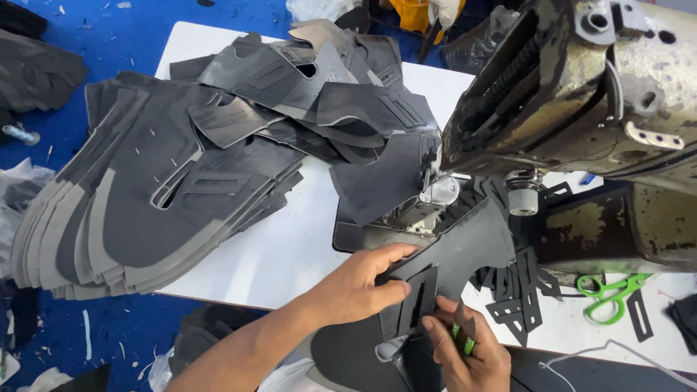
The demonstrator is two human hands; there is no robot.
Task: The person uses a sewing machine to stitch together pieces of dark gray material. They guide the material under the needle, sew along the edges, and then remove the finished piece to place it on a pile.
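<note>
A dark grey cut shoe-upper piece (pixel 457 254) is pinched at its lower edge by the left hand (pixel 359 287), just below the worn sewing machine (pixel 581 94). Small green-handled snips (pixel 462 335) are gripped in the right hand (pixel 465 352). Stacked grey pieces (pixel 145 196) lie on the white surface (pixel 290 247).

Left hand (pixel 359 287) pinches black shoe piece (pixel 465 250); right hand (pixel 465 348) grips snips (pixel 462 335).

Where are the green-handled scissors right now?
In the head view, the green-handled scissors lie at the right on the white table, below the sewing machine, beside black strips.
</note>
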